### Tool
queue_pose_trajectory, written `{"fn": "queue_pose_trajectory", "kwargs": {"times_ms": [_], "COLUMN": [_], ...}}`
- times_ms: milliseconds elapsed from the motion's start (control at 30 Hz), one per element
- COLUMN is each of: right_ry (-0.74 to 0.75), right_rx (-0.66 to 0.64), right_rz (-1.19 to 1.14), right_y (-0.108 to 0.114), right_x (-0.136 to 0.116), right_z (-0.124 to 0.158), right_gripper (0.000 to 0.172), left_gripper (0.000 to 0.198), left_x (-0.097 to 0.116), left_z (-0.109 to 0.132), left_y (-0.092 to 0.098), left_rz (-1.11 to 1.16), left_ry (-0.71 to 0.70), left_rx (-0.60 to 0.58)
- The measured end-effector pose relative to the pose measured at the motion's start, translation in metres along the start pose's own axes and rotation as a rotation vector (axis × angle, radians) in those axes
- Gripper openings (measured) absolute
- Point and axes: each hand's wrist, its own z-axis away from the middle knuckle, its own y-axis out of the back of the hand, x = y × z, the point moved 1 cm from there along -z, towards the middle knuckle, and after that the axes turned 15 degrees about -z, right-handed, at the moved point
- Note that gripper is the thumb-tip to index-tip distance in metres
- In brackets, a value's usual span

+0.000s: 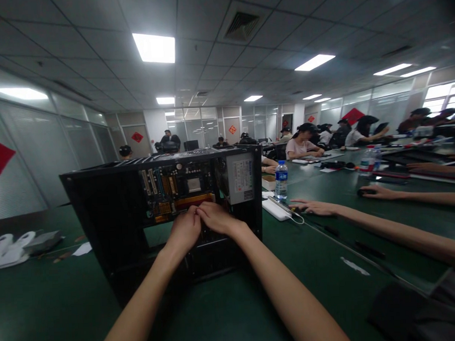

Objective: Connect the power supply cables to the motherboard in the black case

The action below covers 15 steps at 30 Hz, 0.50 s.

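A black computer case (107, 259) stands with its side off on the green table in front of me. Inside it show a motherboard (203, 170) with a square processor socket (193, 185), pale and blue slots on the left, and a grey power supply (239, 177) at the right. My left hand (185, 227) and my right hand (216, 218) meet at the lower edge of the board. Their fingers are curled and pressed together there, fingertips touching. Whatever they pinch is small or hidden behind the fingers.
To the right are a water bottle (281, 181), a white power strip (276, 208) with cables, and a small box (268, 182). Another person's hand (314, 207) rests near the strip. White objects (14, 249) and a grey block (42, 241) lie at left.
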Motion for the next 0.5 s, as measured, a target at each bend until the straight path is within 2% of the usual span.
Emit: {"fn": "queue_pose_trajectory", "kwargs": {"times_ms": [133,200,233,300,400,467,500], "right_ry": [-0.081,-0.193,-0.245,-0.303,-0.307,-0.329,-0.353], "right_rx": [0.26,0.262,0.198,-0.012,-0.361,-0.55,-0.609], "right_rz": [-0.041,-0.089,-0.126,-0.19,-0.205,-0.218,-0.229], "right_y": [0.01,0.011,0.01,0.003,-0.012,-0.021,-0.025], "right_x": [-0.002,-0.002,-0.002,-0.001,0.006,0.013,0.018], "right_z": [-0.002,-0.002,-0.001,0.001,0.004,0.004,0.004], "right_gripper": [0.024,0.03,0.034,0.039,0.034,0.03,0.026], "left_gripper": [0.032,0.034,0.035,0.036,0.035,0.034,0.034], "left_x": [-0.011,-0.023,-0.03,-0.042,-0.054,-0.057,-0.058], "left_z": [0.002,0.002,0.002,0.002,0.001,-0.001,-0.003], "left_y": [0.019,0.032,0.038,0.045,0.039,0.026,0.018], "left_rz": [-0.206,-0.216,-0.197,-0.133,-0.023,0.03,0.052], "left_ry": [0.105,0.166,0.191,0.215,0.191,0.151,0.115], "left_rx": [0.06,0.146,0.19,0.248,0.285,0.221,0.136]}}
